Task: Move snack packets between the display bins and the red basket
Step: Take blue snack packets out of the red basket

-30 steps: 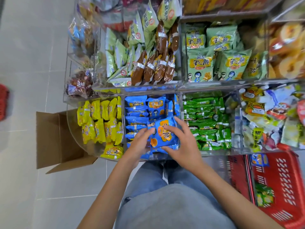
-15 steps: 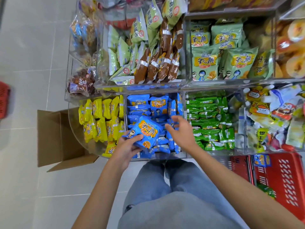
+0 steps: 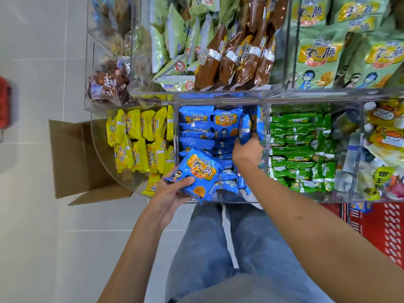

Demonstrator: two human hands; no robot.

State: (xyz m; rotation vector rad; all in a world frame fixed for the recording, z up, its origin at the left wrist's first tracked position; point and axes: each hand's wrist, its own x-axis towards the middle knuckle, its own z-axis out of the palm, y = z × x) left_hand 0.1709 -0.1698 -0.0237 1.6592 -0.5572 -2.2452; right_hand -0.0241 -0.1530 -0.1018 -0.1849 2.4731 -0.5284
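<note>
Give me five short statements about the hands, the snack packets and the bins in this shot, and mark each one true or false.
1. The left hand holds a blue snack packet. True.
2. The right hand rests in the bin of green packets. False: it reaches into the clear bin of blue packets.
3. The yellow packets lie left of the blue ones. True.
4. The red plastic basket sits on the top shelf. False: it is low at the right, below the bins.
5. The brown cardboard box is closed. False: its flaps are open.
</note>
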